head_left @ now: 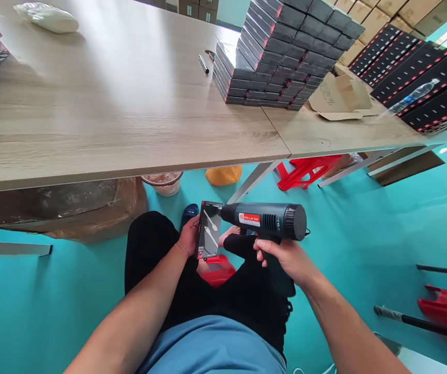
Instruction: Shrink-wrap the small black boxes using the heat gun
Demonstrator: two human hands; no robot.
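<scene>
My left hand [189,236] grips the left edge of a small black box [210,230] with white cables pictured on its face, held upright over my lap. My right hand [280,254] is wrapped round the handle of a dark heat gun [272,217] with a red label. The gun's nozzle points left, at the upper right edge of the box, very near it or touching. Both hands are below the front edge of the wooden table [130,124].
Stacked dark boxes [281,57] stand on the table, with a pen [204,64] beside them. Flattened cardboard [342,96] and long black boxes [422,78] lie to the right. Beneath are a large brown box [71,208], a bucket [163,183] and a red stool [305,171].
</scene>
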